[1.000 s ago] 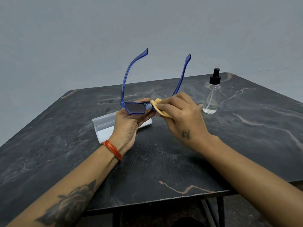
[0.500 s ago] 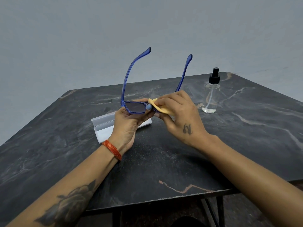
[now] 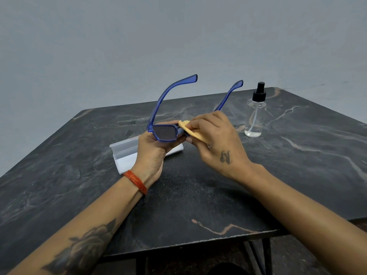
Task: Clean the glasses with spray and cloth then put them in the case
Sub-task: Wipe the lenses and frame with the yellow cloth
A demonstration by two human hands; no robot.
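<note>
At frame centre, left to right: white case point(image 3: 127, 153) lying open on the dark marble table point(image 3: 198, 195); left hand point(image 3: 152, 153) gripping blue glasses point(image 3: 165, 132) — arms raised; right hand point(image 3: 214, 139) pinching yellow cloth point(image 3: 193, 132) against a lens; spray bottle point(image 3: 255, 116) upright — centre right.

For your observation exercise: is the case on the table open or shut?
Open. The white case lies behind the left hand, its lid raised and its inside showing; the glasses are not in it.
</note>
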